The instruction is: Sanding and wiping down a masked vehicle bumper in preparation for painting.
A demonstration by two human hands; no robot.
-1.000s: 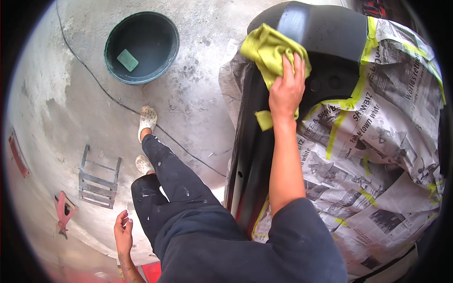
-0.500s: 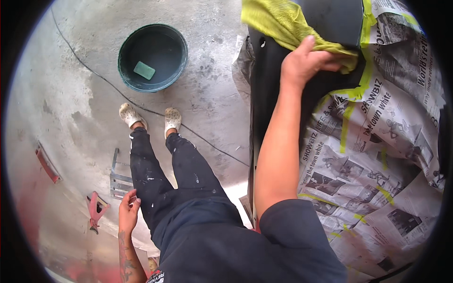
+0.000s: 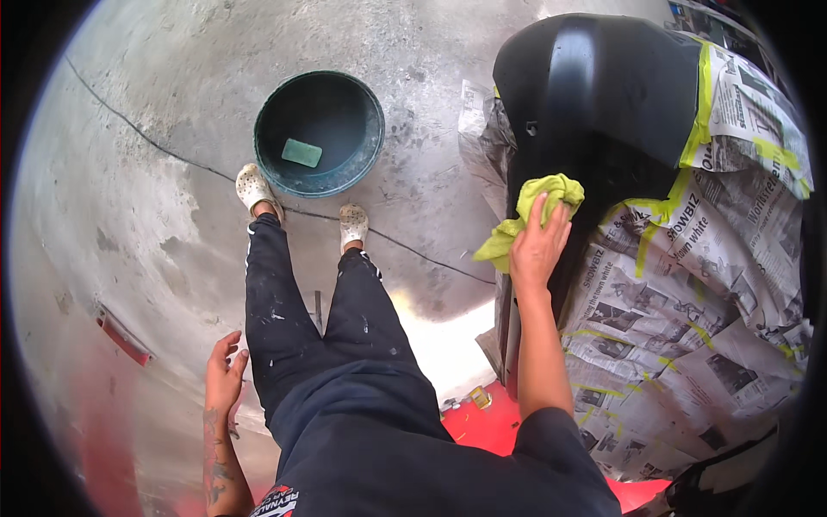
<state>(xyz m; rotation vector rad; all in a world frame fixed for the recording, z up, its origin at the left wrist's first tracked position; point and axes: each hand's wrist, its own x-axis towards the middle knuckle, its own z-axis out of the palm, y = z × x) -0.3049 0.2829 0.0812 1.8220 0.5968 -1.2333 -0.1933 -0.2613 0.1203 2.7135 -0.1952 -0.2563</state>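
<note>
My right hand point(image 3: 539, 244) presses a yellow-green cloth point(image 3: 551, 191) onto the near left part of a glossy black car body panel point(image 3: 603, 95), its fingers bunched over the fabric. A loose end of the cloth hangs past the panel's left edge. Printed newspaper point(image 3: 637, 284), fixed with bright yellow-green masking tape point(image 3: 699, 129), borders the panel on the right and near sides. My left hand point(image 3: 226, 375) hangs at my left side with nothing in it, its fingers loosely bent and apart.
A dark green basin point(image 3: 345, 177) holding a green block-shaped sponge point(image 3: 301, 153) stands on the concrete floor beyond my feet. A thin black cable point(image 3: 155, 145) crosses the floor and passes by my shoes point(image 3: 353, 224). Something red point(image 3: 125, 338) lies at the left.
My right hand has brought the cloth nearer and bunched it up at the panel's left side. More of the black panel shows. The view has shifted, and my left hand still hangs free.
</note>
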